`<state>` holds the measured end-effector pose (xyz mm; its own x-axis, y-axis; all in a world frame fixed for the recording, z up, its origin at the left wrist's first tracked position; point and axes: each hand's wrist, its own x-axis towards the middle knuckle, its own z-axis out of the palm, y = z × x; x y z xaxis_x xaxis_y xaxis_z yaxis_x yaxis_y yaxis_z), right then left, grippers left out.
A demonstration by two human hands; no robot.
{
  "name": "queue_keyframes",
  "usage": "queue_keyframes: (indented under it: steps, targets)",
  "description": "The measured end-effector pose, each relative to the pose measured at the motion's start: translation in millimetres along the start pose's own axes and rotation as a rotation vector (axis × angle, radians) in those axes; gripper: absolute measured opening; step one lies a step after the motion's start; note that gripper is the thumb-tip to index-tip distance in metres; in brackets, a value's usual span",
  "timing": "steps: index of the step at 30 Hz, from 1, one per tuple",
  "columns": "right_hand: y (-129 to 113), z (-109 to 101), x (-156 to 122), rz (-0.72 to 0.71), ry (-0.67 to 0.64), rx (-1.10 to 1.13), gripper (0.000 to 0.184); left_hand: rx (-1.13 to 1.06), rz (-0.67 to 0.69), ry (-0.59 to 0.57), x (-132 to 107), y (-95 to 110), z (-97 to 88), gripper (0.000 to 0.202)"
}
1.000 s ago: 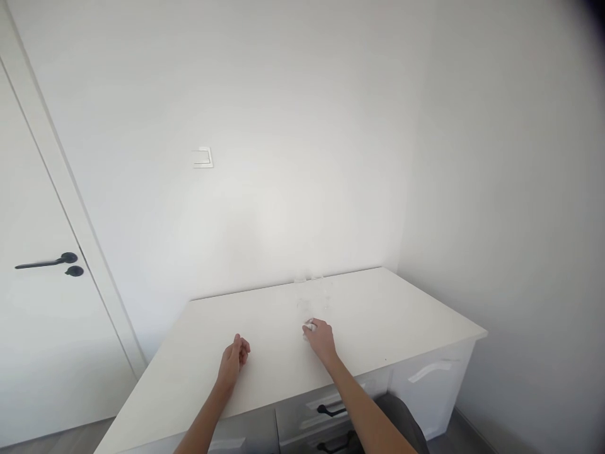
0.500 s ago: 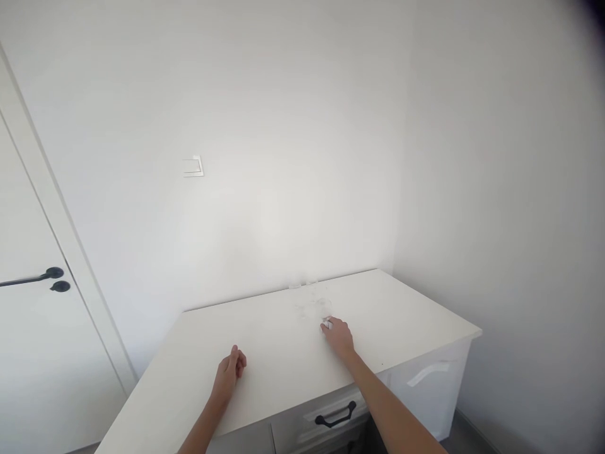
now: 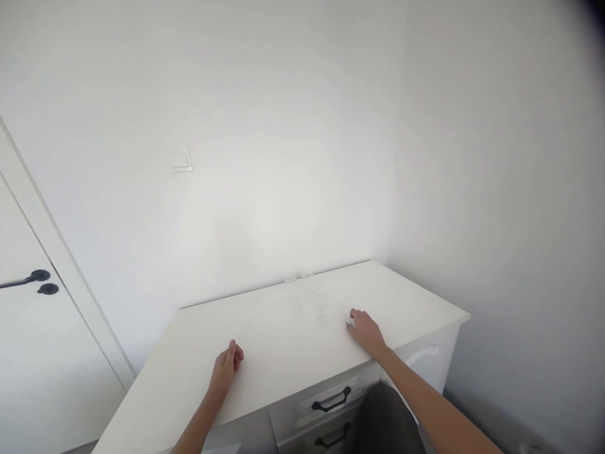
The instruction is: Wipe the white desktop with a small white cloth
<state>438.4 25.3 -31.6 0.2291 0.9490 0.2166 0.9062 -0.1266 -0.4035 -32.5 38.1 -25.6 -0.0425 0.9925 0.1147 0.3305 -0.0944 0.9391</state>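
My right hand (image 3: pixel 365 329) lies on the white desk top (image 3: pixel 283 340), right of the middle, with its fingers closed on a small white thing (image 3: pixel 350 323) pressed against the surface; I cannot make out what it is. My left hand (image 3: pixel 225 366) rests on the desk near its front edge with the fingers curled in loosely and nothing seen in them. Two clear glasses (image 3: pixel 299 277), very faint, stand at the back edge of the desk by the wall.
The desk stands in a corner, with white walls behind it and to its right. Below the front edge are white drawers with black handles (image 3: pixel 329 401). A white door with a black lever handle (image 3: pixel 28 280) is at the left. A light switch (image 3: pixel 181 162) is on the wall.
My right hand has slid to the right across the desk top with the small white thing under its fingers. My left hand has stayed in place. The view has turned slightly to the right.
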Motion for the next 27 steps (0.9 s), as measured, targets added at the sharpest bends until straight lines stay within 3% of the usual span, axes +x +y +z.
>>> queue_keyframes:
  steps: [3,11,13,16,19,22,27]
  targets:
    - [12.5,-5.3,-2.9,0.006,0.047,-0.1,0.02,0.028,0.017,0.015,0.7,2.1,1.6,0.086]
    - [9.5,-3.9,-4.2,-0.016,0.063,-0.193,0.027,0.152,0.031,0.016,-0.5,2.6,2.9,0.075]
    - [8.9,-5.5,-4.1,-0.017,0.055,-0.196,0.028,0.323,0.02,0.025,-3.5,6.2,4.2,0.065]
    - [7.1,-7.8,-4.5,-0.005,0.058,-0.199,0.028,0.813,0.04,0.134,-6.0,12.8,13.3,0.043]
    - [5.4,-8.7,-5.1,0.002,0.063,-0.203,0.027,1.107,0.007,0.278,-3.0,14.4,25.7,0.044]
    - [5.7,-8.1,-5.2,0.006,0.063,-0.209,0.027,1.057,-0.082,0.28,3.5,9.4,30.9,0.057]
    - [9.6,-5.7,-2.8,0.014,0.06,-0.202,0.029,1.026,-0.101,0.211,10.0,2.3,27.5,0.064]
